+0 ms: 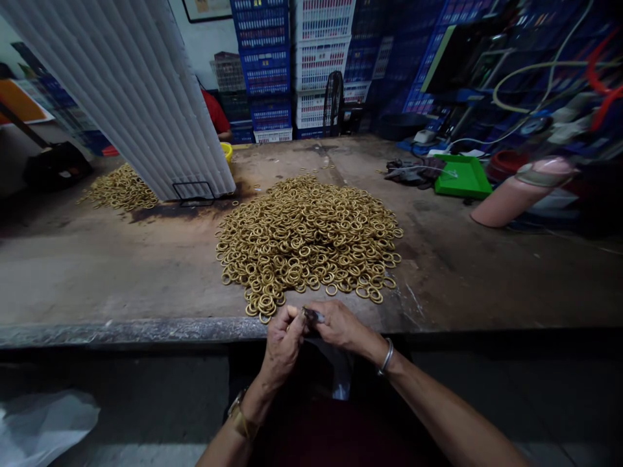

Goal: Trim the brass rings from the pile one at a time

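Note:
A big heap of brass-coloured rings lies on the wooden table, spilling toward its front edge. Just below the nearest rings, my left hand is closed in a pinch, thumb against fingers; whatever is between the fingertips is hidden. My right hand is closed around a small dark tool with a greyish end; its kind cannot be made out. The tool's tip meets the left fingertips. Both hands are together at the table's edge, above my lap.
A second pile of rings lies at the left, beside a tall white corrugated panel in a black wire stand. At the right are a green tray and a pink bottle. Behind the panel shows a person's red sleeve.

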The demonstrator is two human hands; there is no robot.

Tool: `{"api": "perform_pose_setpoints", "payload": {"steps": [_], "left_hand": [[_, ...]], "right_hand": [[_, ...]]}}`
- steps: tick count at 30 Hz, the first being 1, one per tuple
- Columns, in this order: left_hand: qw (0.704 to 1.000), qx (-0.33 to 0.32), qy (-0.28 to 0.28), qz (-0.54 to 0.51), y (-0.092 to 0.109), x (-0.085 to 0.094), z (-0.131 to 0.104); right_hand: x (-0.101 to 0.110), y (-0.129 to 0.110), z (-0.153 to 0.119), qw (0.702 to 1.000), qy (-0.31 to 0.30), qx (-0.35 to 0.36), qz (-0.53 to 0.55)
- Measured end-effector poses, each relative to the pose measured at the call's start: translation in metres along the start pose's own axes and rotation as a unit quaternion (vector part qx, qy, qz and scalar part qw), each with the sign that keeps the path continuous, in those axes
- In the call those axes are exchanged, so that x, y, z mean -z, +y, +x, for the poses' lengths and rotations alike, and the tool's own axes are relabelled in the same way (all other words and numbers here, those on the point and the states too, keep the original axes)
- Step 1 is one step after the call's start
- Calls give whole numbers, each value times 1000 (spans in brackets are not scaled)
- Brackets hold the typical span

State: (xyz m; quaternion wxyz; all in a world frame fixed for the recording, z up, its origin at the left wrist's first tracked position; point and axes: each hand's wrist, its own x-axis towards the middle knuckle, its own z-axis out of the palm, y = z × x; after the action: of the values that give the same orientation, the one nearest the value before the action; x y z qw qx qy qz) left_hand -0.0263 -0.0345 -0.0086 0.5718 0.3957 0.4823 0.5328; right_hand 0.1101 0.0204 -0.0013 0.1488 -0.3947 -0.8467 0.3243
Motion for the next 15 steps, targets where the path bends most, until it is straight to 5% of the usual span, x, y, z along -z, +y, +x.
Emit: {"api": "perform_pose_setpoints", "payload": {"steps": [5,11,15], "left_hand": [[985,101,-26,-141,8,-1,-8],[964,96,5,-249,13,3,-2],[949,109,17,-294,9,9,1]], "right_hand": [[3,6,14,982,28,-99,-161],[1,3,48,968,144,-109,-172],[-1,-2,65,965,142,-114,-192]]}}
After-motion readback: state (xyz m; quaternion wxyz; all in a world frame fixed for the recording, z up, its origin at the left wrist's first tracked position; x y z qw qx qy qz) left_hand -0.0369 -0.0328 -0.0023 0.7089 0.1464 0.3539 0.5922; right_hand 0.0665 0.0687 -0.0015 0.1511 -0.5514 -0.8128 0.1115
